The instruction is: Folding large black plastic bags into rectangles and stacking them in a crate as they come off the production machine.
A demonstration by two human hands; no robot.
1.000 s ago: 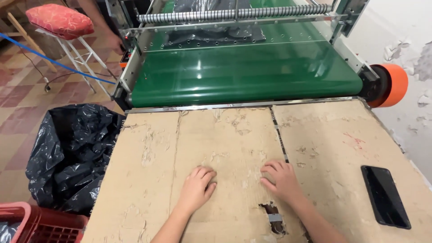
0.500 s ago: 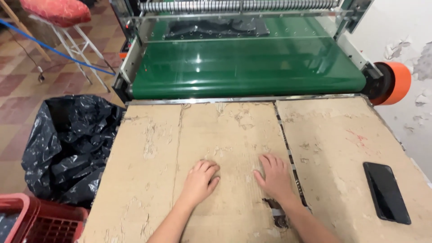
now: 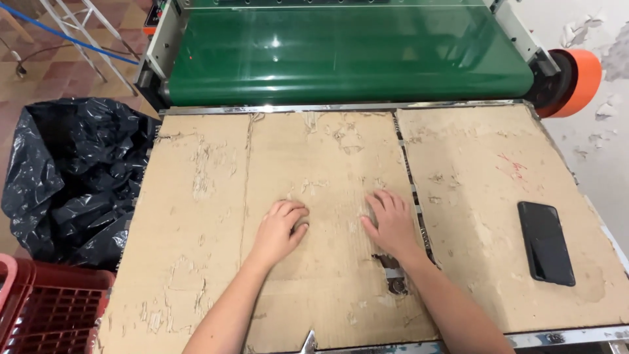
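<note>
Resting palm-down on the worn cardboard sheet (image 3: 314, 216): left hand (image 3: 278, 229) with fingers loosely curled, right hand (image 3: 392, 223) with fingers spread flat. Holding nothing, as far as visible; possibly something small under the left knuckles, hard to tell. Nothing lying on the green conveyor belt (image 3: 347, 56) beyond the fingertips, so nothing showing as finished or underway. Lying well right of the right fingers: black phone (image 3: 546, 242). Sitting left of the left fingers: black bin bag (image 3: 72, 170), red crate (image 3: 46, 314). Showing tiled floor and peeling wall.
</note>
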